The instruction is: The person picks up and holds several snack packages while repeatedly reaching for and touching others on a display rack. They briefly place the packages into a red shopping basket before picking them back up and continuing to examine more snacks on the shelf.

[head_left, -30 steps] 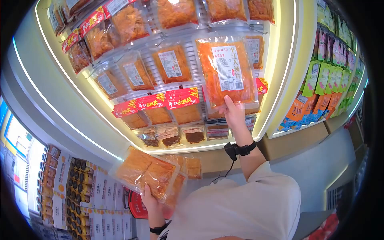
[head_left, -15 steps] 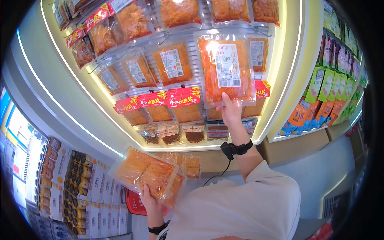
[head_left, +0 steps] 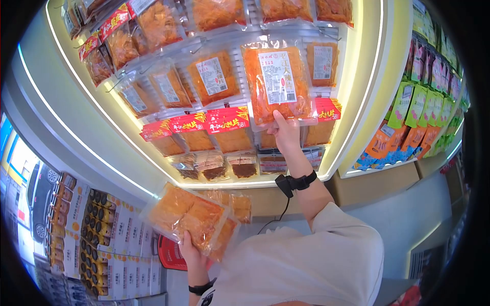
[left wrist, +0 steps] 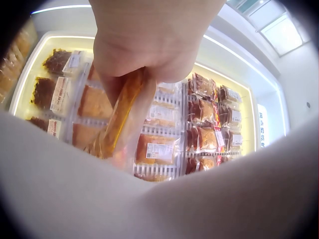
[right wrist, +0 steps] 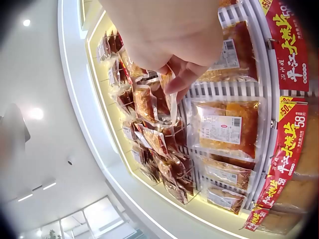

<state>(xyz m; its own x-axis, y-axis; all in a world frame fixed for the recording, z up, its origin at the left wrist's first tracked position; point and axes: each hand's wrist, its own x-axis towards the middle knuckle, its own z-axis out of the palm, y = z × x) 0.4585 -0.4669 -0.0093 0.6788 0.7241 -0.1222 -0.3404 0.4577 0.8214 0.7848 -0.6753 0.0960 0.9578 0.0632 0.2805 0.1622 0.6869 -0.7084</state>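
In the head view the right hand [head_left: 285, 133] pinches the bottom edge of a clear pack of orange slices [head_left: 301, 97], upright before the rack, its white label facing the camera. Low at the left, the left hand [head_left: 193, 253] grips a stack of similar packs [head_left: 191, 211], thumb on top. Seen from the left wrist, the left hand [left wrist: 149, 40] has the packs [left wrist: 122, 114] edge-on between thumb and fingers. In the right wrist view the right hand [right wrist: 172, 40] holds its pack's edge beside hanging packs [right wrist: 227, 129]; whether its top touches a hook cannot be told.
Rows of packs [head_left: 212, 76] hang on the lit rack, with red price cards [head_left: 227, 120] below. Pouches [head_left: 400, 107] fill a rack at the right. A red basket [head_left: 171, 253] and stacked cartons [head_left: 120, 275] stand at lower left.
The right hand and its pack have shifted slightly left and up in the head view, and the rack has shifted left with them. The left hand keeps its grip on the stack.
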